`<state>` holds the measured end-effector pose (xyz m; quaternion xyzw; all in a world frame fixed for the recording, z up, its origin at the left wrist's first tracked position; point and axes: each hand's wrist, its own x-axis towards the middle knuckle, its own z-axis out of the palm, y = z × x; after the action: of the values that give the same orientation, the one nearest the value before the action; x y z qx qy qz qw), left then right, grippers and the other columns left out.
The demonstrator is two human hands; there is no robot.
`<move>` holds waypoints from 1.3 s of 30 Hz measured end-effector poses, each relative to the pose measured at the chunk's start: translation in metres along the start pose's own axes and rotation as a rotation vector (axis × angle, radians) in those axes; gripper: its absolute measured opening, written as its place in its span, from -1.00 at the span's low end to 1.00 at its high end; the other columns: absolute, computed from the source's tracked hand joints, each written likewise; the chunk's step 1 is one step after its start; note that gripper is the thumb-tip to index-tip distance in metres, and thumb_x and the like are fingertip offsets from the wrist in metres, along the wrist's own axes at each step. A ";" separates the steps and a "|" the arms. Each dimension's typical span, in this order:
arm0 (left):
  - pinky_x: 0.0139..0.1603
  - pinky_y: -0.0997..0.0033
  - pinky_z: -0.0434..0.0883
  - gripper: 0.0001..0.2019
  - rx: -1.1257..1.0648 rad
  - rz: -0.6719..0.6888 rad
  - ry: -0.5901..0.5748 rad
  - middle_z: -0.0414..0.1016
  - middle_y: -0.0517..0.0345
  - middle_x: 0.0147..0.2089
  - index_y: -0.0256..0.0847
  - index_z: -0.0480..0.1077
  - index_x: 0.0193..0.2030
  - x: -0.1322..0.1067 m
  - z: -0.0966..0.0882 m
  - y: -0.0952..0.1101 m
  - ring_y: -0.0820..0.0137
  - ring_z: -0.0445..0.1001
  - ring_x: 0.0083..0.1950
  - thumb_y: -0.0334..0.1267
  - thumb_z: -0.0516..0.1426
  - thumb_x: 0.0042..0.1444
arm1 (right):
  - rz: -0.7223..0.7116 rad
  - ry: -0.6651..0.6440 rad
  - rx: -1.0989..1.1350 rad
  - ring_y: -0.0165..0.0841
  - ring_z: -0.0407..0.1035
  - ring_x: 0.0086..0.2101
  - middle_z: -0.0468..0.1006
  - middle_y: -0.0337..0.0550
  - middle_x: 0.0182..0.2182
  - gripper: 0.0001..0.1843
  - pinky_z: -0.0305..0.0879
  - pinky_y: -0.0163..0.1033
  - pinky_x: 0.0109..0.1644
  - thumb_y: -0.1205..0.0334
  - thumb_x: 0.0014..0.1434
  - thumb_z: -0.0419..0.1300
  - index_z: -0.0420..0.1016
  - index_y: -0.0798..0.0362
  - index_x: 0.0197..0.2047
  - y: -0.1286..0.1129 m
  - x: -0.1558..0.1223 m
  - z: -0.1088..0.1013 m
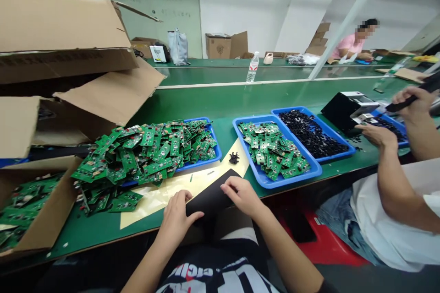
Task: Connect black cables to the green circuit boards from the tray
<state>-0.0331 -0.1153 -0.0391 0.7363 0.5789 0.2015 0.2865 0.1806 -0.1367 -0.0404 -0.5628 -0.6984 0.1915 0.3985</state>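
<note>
One black piece (208, 196), held at the near edge of the green table (225, 130): left hand (177, 215) gripping its left end, right hand (244, 196) pinching its upper right edge. Step in hand, as judged: two-handed handling of this piece; next move probably calls for a steady hold. Beyond: one cluster of small black parts (234, 158) on yellow sheet (178, 187); one blue tray (292, 180) of circuit boards (275, 151); farther, one bottle (253, 68).

Panel (210, 198) between hands (177, 213) (242, 195), bottle (253, 68) behind trays (292, 179)
</note>
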 end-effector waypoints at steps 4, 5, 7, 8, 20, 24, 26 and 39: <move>0.02 0.17 0.33 -0.60 -0.323 -0.059 -0.027 0.40 0.04 -0.06 -0.19 0.29 -0.14 0.005 -0.006 0.006 0.19 0.39 0.01 -0.30 0.22 -0.18 | -0.037 -0.090 0.093 -0.36 0.36 -0.43 0.47 -0.18 -0.46 -0.80 0.29 -0.29 -0.37 0.20 0.23 0.04 0.39 0.05 -0.38 -0.002 0.000 0.020; -0.01 0.18 0.35 -0.55 -0.415 -0.096 -0.026 0.41 0.03 -0.05 -0.20 0.28 -0.08 0.006 -0.007 0.007 0.20 0.41 0.00 -0.27 0.23 -0.17 | -0.024 -0.081 0.114 -0.36 0.37 -0.42 0.48 -0.16 -0.45 -0.82 0.31 -0.28 -0.36 0.21 0.23 0.04 0.40 0.05 -0.36 0.001 0.001 0.021; -0.06 0.22 0.39 -0.48 -0.638 -0.174 -0.018 0.44 0.04 -0.09 -0.21 0.23 0.01 0.007 -0.010 0.010 0.24 0.44 -0.06 -0.20 0.24 -0.14 | -0.003 -0.064 0.156 -0.35 0.39 -0.41 0.49 -0.14 -0.42 -0.83 0.33 -0.27 -0.36 0.21 0.23 0.03 0.41 0.05 -0.32 0.007 0.001 0.022; -0.08 0.24 0.40 -0.47 -0.748 -0.207 -0.009 0.46 0.05 -0.13 -0.22 0.24 0.00 0.007 -0.010 0.011 0.26 0.46 -0.09 -0.17 0.24 -0.14 | 0.003 -0.057 0.175 -0.35 0.40 -0.40 0.50 -0.14 -0.41 -0.83 0.35 -0.27 -0.36 0.21 0.22 0.04 0.42 0.05 -0.30 0.010 0.001 0.022; -0.54 0.54 0.15 -0.74 -0.572 -0.096 0.104 0.13 0.34 -0.63 -0.25 0.26 -0.59 0.007 0.001 0.020 0.54 0.14 -0.55 -0.15 0.18 -0.05 | -0.218 0.093 0.160 -0.27 0.41 -0.24 0.44 -0.07 -0.29 -0.81 0.42 -0.14 -0.14 0.24 0.20 0.10 0.53 -0.03 -0.18 -0.012 0.025 0.044; -0.50 0.52 0.13 -0.78 -0.513 -0.057 0.097 0.18 0.30 -0.61 -0.27 0.31 -0.56 0.009 -0.001 0.020 0.52 0.15 -0.52 -0.19 0.14 -0.02 | -0.336 0.065 0.142 -0.28 0.40 -0.28 0.47 -0.07 -0.34 -0.80 0.41 -0.15 -0.20 0.26 0.23 0.08 0.54 0.00 -0.23 -0.020 0.035 0.051; -0.46 0.50 0.17 -0.81 -0.552 -0.055 0.036 0.27 0.26 -0.57 -0.29 0.37 -0.49 0.010 -0.003 0.018 0.49 0.21 -0.49 -0.19 0.13 -0.01 | -0.382 0.060 0.131 -0.28 0.39 -0.29 0.49 -0.06 -0.35 -0.80 0.41 -0.15 -0.23 0.27 0.23 0.08 0.54 0.01 -0.24 -0.019 0.037 0.052; -0.33 0.45 0.30 -0.79 -0.942 -0.201 -0.283 0.39 0.17 -0.42 -0.30 0.44 -0.38 0.009 -0.008 0.013 0.46 0.32 -0.38 -0.17 0.14 -0.07 | -0.474 -0.063 0.107 -0.30 0.43 -0.29 0.53 -0.07 -0.33 -0.86 0.42 -0.18 -0.22 0.30 0.21 0.07 0.46 0.01 -0.25 -0.009 0.035 0.047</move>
<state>-0.0266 -0.1071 -0.0252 0.4875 0.4486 0.3108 0.6815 0.1370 -0.0982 -0.0510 -0.3550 -0.8119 0.1467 0.4397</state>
